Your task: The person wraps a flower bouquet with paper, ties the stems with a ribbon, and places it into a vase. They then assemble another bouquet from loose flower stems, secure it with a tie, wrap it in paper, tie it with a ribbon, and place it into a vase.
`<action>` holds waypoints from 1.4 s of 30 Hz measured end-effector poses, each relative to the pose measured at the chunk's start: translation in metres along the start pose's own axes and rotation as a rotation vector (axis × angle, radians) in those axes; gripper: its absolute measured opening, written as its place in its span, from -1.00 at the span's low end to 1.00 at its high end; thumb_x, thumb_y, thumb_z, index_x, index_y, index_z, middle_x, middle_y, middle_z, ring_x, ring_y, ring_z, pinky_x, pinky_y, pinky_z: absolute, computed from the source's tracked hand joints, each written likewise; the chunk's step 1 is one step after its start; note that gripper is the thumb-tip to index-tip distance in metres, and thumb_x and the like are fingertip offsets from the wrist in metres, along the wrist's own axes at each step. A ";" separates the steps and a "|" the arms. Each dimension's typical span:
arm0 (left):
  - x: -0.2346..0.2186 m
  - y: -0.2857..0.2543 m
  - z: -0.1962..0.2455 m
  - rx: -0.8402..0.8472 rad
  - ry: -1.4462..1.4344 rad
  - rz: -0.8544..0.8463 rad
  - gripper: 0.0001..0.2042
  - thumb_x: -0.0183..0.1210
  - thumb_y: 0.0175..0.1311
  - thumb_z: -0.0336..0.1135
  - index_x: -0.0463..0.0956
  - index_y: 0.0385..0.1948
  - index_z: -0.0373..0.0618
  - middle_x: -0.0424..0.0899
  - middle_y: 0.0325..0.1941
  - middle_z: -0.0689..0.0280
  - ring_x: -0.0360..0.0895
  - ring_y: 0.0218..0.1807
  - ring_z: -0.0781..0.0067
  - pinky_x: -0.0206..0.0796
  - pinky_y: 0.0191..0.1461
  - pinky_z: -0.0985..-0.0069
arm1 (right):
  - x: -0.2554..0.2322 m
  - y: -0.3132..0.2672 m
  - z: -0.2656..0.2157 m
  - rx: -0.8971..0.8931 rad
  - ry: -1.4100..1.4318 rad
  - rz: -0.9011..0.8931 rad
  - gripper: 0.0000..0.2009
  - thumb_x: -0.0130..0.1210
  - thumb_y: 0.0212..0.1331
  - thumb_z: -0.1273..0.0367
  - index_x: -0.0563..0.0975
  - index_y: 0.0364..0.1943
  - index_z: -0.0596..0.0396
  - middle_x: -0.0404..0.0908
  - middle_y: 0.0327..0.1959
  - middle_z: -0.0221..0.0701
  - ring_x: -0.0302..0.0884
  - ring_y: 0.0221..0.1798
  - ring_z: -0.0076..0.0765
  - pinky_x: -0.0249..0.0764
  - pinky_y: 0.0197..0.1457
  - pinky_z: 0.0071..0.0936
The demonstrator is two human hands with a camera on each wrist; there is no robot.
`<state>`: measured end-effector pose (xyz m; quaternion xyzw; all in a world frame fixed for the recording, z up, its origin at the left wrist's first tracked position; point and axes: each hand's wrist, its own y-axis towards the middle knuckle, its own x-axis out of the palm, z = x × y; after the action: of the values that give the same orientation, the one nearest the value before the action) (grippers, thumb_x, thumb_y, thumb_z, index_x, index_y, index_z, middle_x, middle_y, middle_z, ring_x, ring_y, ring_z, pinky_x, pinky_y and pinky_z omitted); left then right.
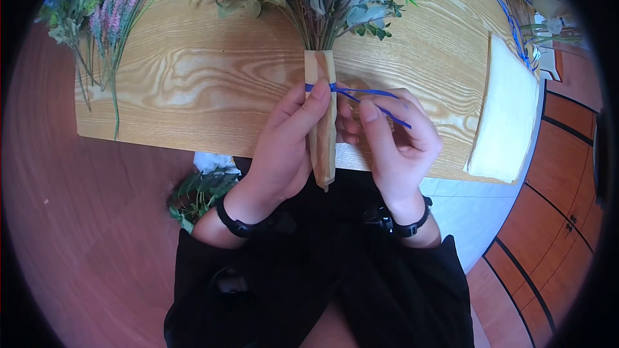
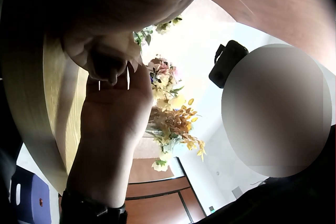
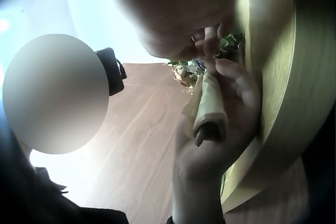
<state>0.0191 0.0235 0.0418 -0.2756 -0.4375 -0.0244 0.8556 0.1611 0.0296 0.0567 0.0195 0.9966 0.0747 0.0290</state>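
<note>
A bouquet [image 1: 329,0] of leafy stems lies over the wooden table, its stem ends wrapped in tan paper [image 1: 320,148]. My left hand [image 1: 280,135] grips this wrap, with the thumb lying across a blue ribbon [image 1: 375,91] that circles it. To the right of the wrap, my right hand [image 1: 409,142] pinches the ribbon's loose part between thumb and fingers. Seen from the right wrist, the paper wrap [image 3: 211,100] rests in the left palm with its open end toward the camera. The left wrist view shows the right hand [image 2: 118,103] beside the wrap's end.
Blue flowers [image 1: 64,3] and pink flower spikes [image 1: 122,3] lie at the table's left end. A pale sheet stack [image 1: 506,116] is on the right, near more blue ribbon [image 1: 514,22]. Green leaves [image 1: 203,196] show below the front edge. A purple-blue stool [image 2: 31,198] stands nearby.
</note>
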 end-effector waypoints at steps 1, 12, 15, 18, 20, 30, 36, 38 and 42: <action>0.002 0.000 0.000 0.000 -0.001 0.002 -0.77 -0.05 0.54 -0.16 0.45 -0.11 -0.13 0.60 -0.25 0.31 0.61 -0.21 0.46 0.47 -0.12 0.47 | 0.000 -0.002 0.006 -0.077 -0.046 0.013 -0.96 0.17 0.18 0.65 0.61 -0.32 0.33 0.63 -0.38 -0.33 0.61 -0.38 -0.53 0.50 -0.40 -0.64; -0.008 -0.001 -0.015 0.097 0.194 0.058 -0.74 -0.11 0.57 -0.21 0.41 0.05 -0.17 0.59 -0.12 0.31 0.55 -0.09 0.57 0.43 -0.01 0.59 | 0.019 -0.001 -0.009 -0.252 -0.445 0.009 -0.85 0.28 -0.06 0.62 0.62 -0.35 0.24 0.57 -0.53 -0.34 0.49 -0.59 -0.46 0.34 -0.55 -0.56; -0.016 0.001 -0.019 0.145 0.095 -0.052 -0.74 -0.13 0.57 -0.22 0.39 0.06 -0.18 0.58 -0.10 0.29 0.55 -0.08 0.57 0.43 0.00 0.59 | 0.022 0.004 -0.009 -0.349 -0.562 -0.100 -0.83 0.27 -0.08 0.58 0.63 -0.32 0.21 0.58 -0.48 -0.37 0.49 -0.58 -0.43 0.37 -0.54 -0.52; -0.006 0.001 -0.018 0.170 0.151 0.037 -0.74 -0.15 0.58 -0.24 0.38 0.07 -0.18 0.58 -0.08 0.29 0.55 -0.08 0.57 0.43 0.01 0.58 | 0.021 0.009 -0.016 -0.475 -0.662 -0.086 -0.78 0.26 -0.11 0.55 0.65 -0.28 0.18 0.59 -0.40 -0.36 0.53 -0.53 -0.36 0.43 -0.51 -0.46; 0.004 0.001 -0.013 0.162 0.124 0.067 -0.78 -0.14 0.58 -0.23 0.38 -0.02 -0.17 0.55 -0.24 0.34 0.46 -0.30 0.65 0.33 -0.24 0.64 | 0.019 0.011 -0.032 -0.293 -0.687 -0.131 -0.75 0.26 -0.13 0.57 0.65 -0.26 0.15 0.57 -0.35 -0.35 0.55 -0.48 -0.30 0.46 -0.45 -0.42; -0.007 0.000 -0.011 0.107 0.124 -0.063 -0.78 -0.17 0.59 -0.28 0.39 0.02 -0.16 0.53 -0.31 0.39 0.45 -0.43 0.71 0.34 -0.39 0.69 | 0.007 0.018 -0.023 -0.401 -0.748 -0.274 -0.75 0.22 -0.10 0.60 0.63 -0.25 0.14 0.59 -0.28 -0.31 0.61 -0.28 -0.19 0.52 -0.27 -0.39; -0.003 0.002 -0.013 0.123 0.213 0.006 -0.76 -0.18 0.59 -0.28 0.38 0.07 -0.16 0.50 -0.35 0.41 0.38 -0.50 0.75 0.25 -0.50 0.72 | 0.007 0.014 -0.018 -0.401 -0.694 -0.266 -0.76 0.22 -0.04 0.59 0.61 -0.21 0.16 0.63 -0.28 -0.26 0.62 -0.31 -0.14 0.54 -0.27 -0.34; 0.002 0.002 -0.013 0.131 0.234 0.030 -0.74 -0.19 0.59 -0.29 0.36 0.12 -0.17 0.50 -0.33 0.41 0.37 -0.48 0.75 0.25 -0.49 0.73 | 0.008 0.012 -0.013 -0.420 -0.688 -0.225 -0.76 0.22 -0.03 0.59 0.61 -0.21 0.15 0.64 -0.25 -0.25 0.63 -0.33 -0.13 0.54 -0.30 -0.36; 0.004 0.001 -0.017 0.216 0.360 0.069 -0.69 -0.18 0.57 -0.33 0.30 0.25 -0.19 0.50 -0.28 0.40 0.35 -0.44 0.76 0.23 -0.44 0.74 | 0.004 0.015 -0.021 -0.382 -0.719 -0.263 -0.75 0.21 -0.03 0.59 0.60 -0.20 0.14 0.64 -0.28 -0.26 0.63 -0.35 -0.14 0.54 -0.33 -0.36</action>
<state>0.0339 0.0166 0.0364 -0.1884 -0.2682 0.0031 0.9448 0.1560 0.0416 0.0800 -0.0885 0.8854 0.2420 0.3868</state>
